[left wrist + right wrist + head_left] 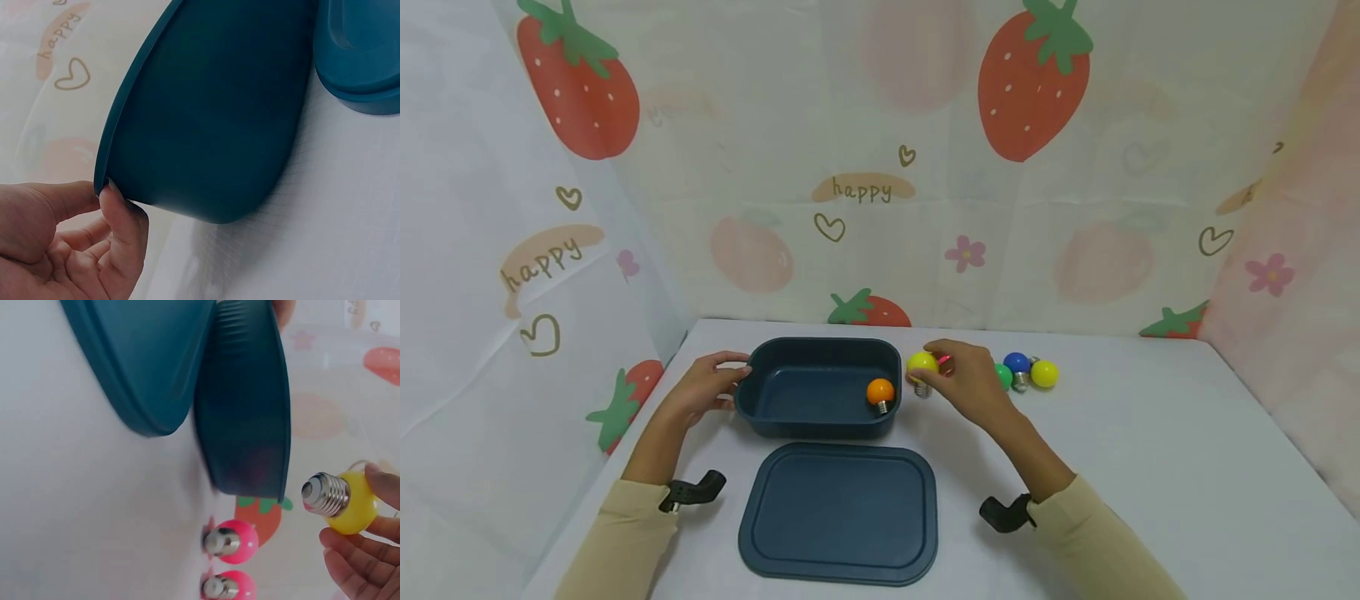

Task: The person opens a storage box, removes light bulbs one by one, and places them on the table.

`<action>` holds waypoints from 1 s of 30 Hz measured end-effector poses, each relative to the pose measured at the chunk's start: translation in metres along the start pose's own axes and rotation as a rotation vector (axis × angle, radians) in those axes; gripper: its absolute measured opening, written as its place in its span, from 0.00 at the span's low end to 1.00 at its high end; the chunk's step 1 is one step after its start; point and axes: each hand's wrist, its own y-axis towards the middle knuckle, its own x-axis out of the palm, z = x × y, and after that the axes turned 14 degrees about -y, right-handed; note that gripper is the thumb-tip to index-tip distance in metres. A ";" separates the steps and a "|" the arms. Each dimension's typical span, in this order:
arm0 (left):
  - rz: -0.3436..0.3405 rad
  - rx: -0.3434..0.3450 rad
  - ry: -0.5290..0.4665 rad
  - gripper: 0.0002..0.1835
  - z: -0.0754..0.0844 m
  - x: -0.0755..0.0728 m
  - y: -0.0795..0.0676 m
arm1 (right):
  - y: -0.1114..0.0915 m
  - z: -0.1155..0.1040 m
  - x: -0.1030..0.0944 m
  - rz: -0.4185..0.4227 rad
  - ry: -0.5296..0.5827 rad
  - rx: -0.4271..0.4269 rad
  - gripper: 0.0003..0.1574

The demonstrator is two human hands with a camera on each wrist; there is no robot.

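Note:
My right hand (pixel 967 382) pinches a yellow light bulb (pixel 922 362) by its round globe, just right of a dark blue box (pixel 820 430). In the right wrist view the bulb's silver screw base (pixel 326 494) points toward the box, and the bulb is held above the table. My left hand (pixel 703 388) grips the box's left rim, thumb and finger at the edge in the left wrist view. Inside the box, near its right end, lies an orange bulb (pixel 880 390) with its metal base toward me.
A matching flat lid (pixel 838 512) lies in front of the box. To the right of my right hand are a green bulb (pixel 1003 377), a blue bulb (pixel 1017 362) and another yellow bulb (pixel 1045 374). Two pink bulbs (pixel 240 540) show in the right wrist view. A printed cloth wall (pixel 760 183) stands behind.

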 end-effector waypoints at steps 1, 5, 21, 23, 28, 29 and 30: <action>0.000 0.001 -0.001 0.29 0.000 0.000 0.000 | -0.001 0.002 0.000 -0.009 0.004 0.013 0.28; 0.002 0.005 0.007 0.28 -0.001 -0.001 0.001 | -0.005 0.009 0.001 -0.032 0.022 0.059 0.26; 0.006 -0.005 0.008 0.28 -0.004 0.000 0.003 | -0.018 0.036 0.013 -0.073 0.019 0.192 0.26; 0.000 -0.002 0.006 0.29 -0.004 0.000 0.003 | -0.018 0.038 0.014 -0.068 0.017 0.189 0.27; -0.002 0.004 0.014 0.28 -0.001 0.000 0.001 | -0.018 0.041 0.015 -0.062 0.011 0.181 0.26; -0.002 0.006 0.019 0.29 0.000 0.000 0.000 | -0.018 0.042 0.016 -0.061 0.012 0.183 0.26; 0.000 0.008 0.021 0.28 0.000 0.001 0.000 | -0.018 0.044 0.017 -0.062 0.011 0.186 0.26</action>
